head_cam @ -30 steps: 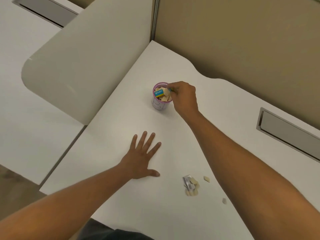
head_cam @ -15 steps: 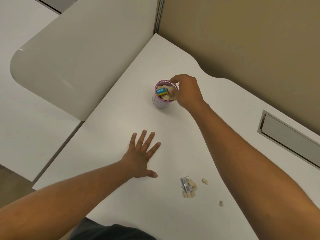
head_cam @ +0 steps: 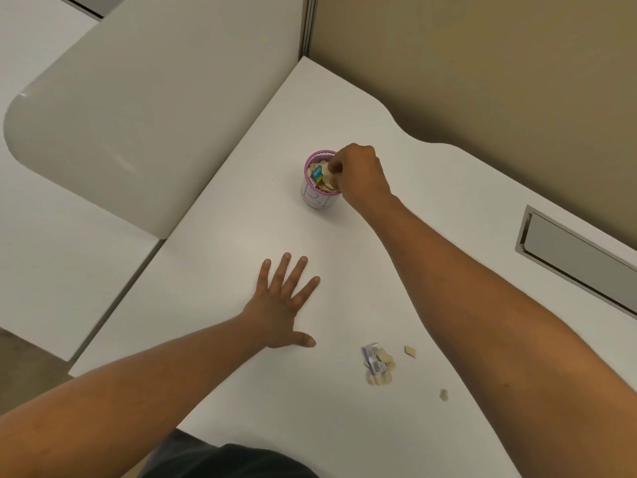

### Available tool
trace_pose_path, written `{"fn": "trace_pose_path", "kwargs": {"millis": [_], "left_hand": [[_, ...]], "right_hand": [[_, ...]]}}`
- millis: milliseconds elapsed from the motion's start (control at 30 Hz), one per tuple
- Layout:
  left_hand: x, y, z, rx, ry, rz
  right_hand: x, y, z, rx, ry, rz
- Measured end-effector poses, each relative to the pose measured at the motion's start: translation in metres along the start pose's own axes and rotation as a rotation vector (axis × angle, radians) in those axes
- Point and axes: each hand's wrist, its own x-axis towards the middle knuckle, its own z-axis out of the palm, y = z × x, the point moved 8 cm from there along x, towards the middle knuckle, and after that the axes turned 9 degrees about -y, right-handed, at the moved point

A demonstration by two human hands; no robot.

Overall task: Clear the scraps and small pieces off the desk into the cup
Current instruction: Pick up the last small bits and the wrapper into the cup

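Observation:
A white cup (head_cam: 314,198) with a pink rim stands on the white desk (head_cam: 241,236), filled with beige scraps and a blue-and-yellow piece. My right hand (head_cam: 360,175) hovers over the cup's right rim, fingertips curled down into the scraps; whether they pinch a piece is hidden. My left hand (head_cam: 281,307) lies flat on the desk with fingers spread, holding nothing. Nearer to me sits a small pile of beige scraps with a silvery wrapper (head_cam: 377,363). Two loose scraps lie beside it, one to its right (head_cam: 410,351) and one lower right (head_cam: 443,395).
A curved white partition (head_cam: 138,115) rises along the desk's left side. A tan wall panel (head_cam: 482,63) backs the desk. A metal cable slot (head_cam: 579,260) is set into the desktop at right. My right forearm (head_cam: 499,288) crosses above the right half of the desk.
My right hand has turned over the cup, its fingers now dipping deeper into the scraps. The left hand stays flat where it was. The camera view has shifted slightly.

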Motion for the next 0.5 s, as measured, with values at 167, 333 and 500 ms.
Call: {"fn": "trace_pose_path", "kwargs": {"millis": [167, 333, 500], "left_hand": [[0.001, 0.0, 0.001, 0.001, 0.015, -0.001], [0.005, -0.003, 0.003, -0.003, 0.024, 0.002], [0.001, -0.004, -0.001, 0.027, 0.027, -0.028]], "right_hand": [[-0.044, 0.041, -0.055, 0.421, 0.264, -0.102], [-0.136, 0.164, -0.009, 0.29, 0.223, 0.091], [-0.217, 0.241, 0.101, 0.238, 0.004, 0.137]]}}
